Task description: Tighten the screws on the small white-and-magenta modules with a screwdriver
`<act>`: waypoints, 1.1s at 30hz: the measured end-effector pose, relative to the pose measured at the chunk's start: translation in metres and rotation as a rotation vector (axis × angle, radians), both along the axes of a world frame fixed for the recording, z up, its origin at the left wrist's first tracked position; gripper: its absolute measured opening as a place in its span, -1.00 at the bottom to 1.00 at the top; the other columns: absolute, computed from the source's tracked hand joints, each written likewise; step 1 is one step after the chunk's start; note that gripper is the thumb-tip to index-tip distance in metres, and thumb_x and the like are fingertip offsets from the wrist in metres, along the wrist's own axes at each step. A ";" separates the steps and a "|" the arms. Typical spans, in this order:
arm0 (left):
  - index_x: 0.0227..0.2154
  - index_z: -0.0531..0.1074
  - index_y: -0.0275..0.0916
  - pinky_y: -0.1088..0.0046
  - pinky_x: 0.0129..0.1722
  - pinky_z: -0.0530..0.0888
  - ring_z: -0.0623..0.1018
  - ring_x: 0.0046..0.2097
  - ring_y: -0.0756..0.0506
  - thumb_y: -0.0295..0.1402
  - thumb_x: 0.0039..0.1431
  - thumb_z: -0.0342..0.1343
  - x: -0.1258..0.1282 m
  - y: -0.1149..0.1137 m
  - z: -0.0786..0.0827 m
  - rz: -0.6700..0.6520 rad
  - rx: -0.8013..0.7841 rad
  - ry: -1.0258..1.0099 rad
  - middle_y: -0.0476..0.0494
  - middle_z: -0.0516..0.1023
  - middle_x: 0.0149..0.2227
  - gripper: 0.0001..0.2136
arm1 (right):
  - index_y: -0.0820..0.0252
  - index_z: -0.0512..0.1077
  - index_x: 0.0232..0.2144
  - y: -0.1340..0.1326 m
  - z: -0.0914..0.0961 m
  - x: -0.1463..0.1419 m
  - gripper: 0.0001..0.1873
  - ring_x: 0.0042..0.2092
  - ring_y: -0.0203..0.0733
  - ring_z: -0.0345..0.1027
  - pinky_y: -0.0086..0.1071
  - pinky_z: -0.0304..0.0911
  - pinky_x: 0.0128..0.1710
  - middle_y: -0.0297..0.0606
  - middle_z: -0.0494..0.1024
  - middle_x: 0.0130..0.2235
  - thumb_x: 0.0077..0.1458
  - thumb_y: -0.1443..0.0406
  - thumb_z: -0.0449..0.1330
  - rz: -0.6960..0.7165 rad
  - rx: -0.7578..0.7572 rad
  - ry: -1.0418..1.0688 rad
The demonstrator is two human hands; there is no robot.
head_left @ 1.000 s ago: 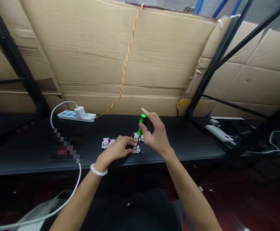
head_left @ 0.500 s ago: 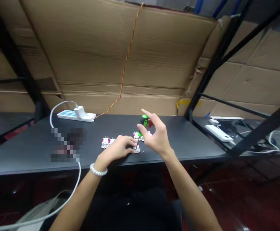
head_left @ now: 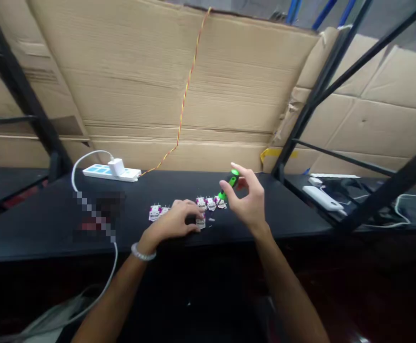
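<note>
My right hand [head_left: 248,200] grips a green-and-black screwdriver [head_left: 229,184], lifted off the black table [head_left: 50,228] and tilted to the right. My left hand [head_left: 174,223] lies on the table with its fingers curled over a small white-and-purple part [head_left: 201,222]. Several more such parts sit in a row behind it: a group [head_left: 211,203] just left of the screwdriver and a pair [head_left: 157,212] to the left of my left hand. I wear a beaded bracelet [head_left: 142,253] on my left wrist.
A white-and-blue power strip [head_left: 108,172] with a white charger and cable lies at the back left. Cardboard sheets [head_left: 179,85] with a red-yellow wire stand behind the table. Black frame bars [head_left: 311,100] rise on the right, where white devices [head_left: 322,197] lie on a second table.
My right hand has lifted the screwdriver off the part and moved it to the right. My left hand stays on the part. The view shifted slightly.
</note>
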State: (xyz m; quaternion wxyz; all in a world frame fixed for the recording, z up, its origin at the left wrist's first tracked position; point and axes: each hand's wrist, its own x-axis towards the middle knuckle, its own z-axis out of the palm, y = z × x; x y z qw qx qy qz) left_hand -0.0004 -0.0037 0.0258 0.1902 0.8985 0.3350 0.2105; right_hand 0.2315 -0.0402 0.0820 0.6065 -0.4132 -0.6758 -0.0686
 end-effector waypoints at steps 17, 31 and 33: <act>0.01 0.64 -0.09 0.05 0.36 0.22 0.50 0.31 -0.27 -0.34 0.32 0.33 0.016 -0.008 -0.008 -0.123 0.022 0.045 -0.13 0.67 0.16 -0.78 | 0.09 0.51 0.15 -0.008 -0.009 0.020 -0.53 -0.29 -0.16 0.41 -0.20 0.47 -0.20 -0.23 0.57 -0.17 0.26 0.10 0.35 -0.094 -0.014 0.086; 0.01 0.64 -0.16 0.14 0.29 0.47 0.54 0.20 -0.22 -0.44 0.35 0.25 0.020 -0.014 -0.002 -0.172 0.098 0.044 -0.16 0.65 0.12 -0.78 | 0.12 0.52 0.15 -0.016 -0.019 0.049 -0.49 -0.30 -0.15 0.43 -0.18 0.47 -0.22 -0.23 0.56 -0.20 0.22 0.08 0.38 -0.150 -0.040 0.178; 0.01 0.65 -0.14 0.11 0.31 0.46 0.50 0.25 -0.24 -0.42 0.37 0.23 0.022 -0.016 -0.002 -0.181 0.125 0.065 -0.15 0.64 0.16 -0.79 | 0.11 0.52 0.15 -0.016 -0.018 0.050 -0.49 -0.31 -0.14 0.43 -0.17 0.48 -0.22 -0.24 0.56 -0.21 0.22 0.07 0.38 -0.153 -0.047 0.177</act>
